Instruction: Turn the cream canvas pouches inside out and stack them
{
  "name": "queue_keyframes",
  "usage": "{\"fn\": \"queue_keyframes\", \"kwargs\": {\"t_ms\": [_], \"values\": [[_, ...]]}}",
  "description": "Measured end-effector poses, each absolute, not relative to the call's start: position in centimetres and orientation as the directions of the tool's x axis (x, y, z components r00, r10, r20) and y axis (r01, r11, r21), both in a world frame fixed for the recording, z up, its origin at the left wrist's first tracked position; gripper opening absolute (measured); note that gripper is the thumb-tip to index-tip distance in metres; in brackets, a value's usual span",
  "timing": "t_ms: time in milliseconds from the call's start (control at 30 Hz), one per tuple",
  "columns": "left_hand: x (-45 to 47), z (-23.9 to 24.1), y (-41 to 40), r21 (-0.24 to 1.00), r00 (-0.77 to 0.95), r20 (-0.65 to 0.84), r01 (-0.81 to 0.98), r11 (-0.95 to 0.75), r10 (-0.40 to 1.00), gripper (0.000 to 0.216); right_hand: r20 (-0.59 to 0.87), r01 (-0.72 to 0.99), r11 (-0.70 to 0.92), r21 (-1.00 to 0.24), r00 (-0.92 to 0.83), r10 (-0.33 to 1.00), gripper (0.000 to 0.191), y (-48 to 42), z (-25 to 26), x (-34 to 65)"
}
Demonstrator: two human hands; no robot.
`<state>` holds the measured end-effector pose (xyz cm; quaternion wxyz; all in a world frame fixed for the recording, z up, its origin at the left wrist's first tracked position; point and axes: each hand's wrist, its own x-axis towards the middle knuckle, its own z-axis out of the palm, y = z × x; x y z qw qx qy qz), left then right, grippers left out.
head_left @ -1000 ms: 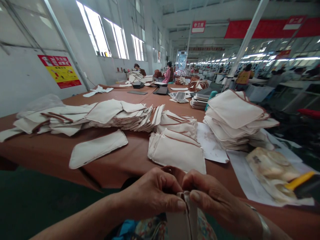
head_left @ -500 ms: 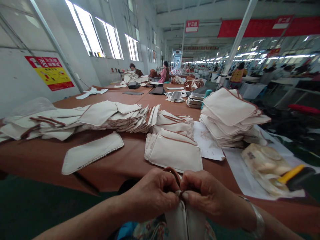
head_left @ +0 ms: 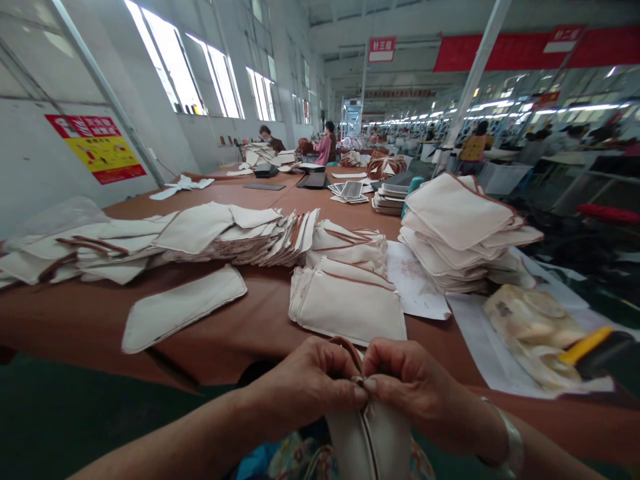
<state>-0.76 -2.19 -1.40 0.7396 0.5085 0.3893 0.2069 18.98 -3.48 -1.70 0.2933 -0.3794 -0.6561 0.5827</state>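
Note:
Both hands meet low in the middle, over my lap, pinching a cream piece with brown edging (head_left: 370, 437). My left hand (head_left: 313, 380) is closed on its upper end, thumb and forefinger pressed together. Right beside it, my right hand (head_left: 407, 380) grips the same end, its thumb close to the left thumb. A brown strip (head_left: 345, 347) curves up behind the fingers. Down the front of the piece runs a dark seam between two cream panels. Just beyond my hands lies a stack of cream pieces with brown edging (head_left: 347, 300) on the brown table (head_left: 265, 300).
One cream panel (head_left: 185, 307) lies at the left front. A long row of cream pieces (head_left: 200, 230) stretches behind it. At right stand a tall cream stack (head_left: 460, 220) and a plastic tub (head_left: 530, 317) beside a yellow-handled tool (head_left: 585, 345). Co-workers sit and stand farther back.
My fingers have shifted slightly on the upper end of the cream piece, and its lower part has swung a little and shows more of the seam. The stacks have stayed put.

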Motion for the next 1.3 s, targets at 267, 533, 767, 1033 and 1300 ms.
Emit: {"fn": "queue_keyframes", "kwargs": {"t_ms": [267, 533, 767, 1033, 1300], "values": [[-0.6, -0.9, -2.4, 0.925, 0.584, -0.357, 0.329, 0.19, 0.729, 0.014, -0.003, 0.298, 0.143, -0.944, -0.44, 0.898, 0.007, -4.4, -3.0, 18.4], [-0.8, -1.8, -2.6, 0.897, 0.566, -0.437, 0.328, 0.295, 0.699, 0.01, 0.359, 0.19, 0.542, -0.819, -0.566, 0.742, 0.016, -4.5, -3.5, 19.2], [-0.9, -2.3, -2.5, 0.839, 0.615, -0.467, 0.082, 0.538, 0.635, 0.028, 0.499, 0.341, 0.834, -0.435, -0.679, 0.538, 0.018, -4.5, -4.9, 20.5], [-1.5, -1.2, -2.1, 0.929, 0.644, -0.371, 0.252, 0.272, 0.669, 0.037, 0.358, 0.263, 0.545, -0.796, -0.521, 0.775, 0.015, -5.7, -4.1, 21.0], [-1.4, 0.5, -2.2, 0.925, 0.658, -0.335, 0.365, 0.104, 0.674, 0.027, -0.067, 0.113, 0.002, -0.994, -0.604, 0.794, 0.045, -4.4, -2.4, 21.1]]}}
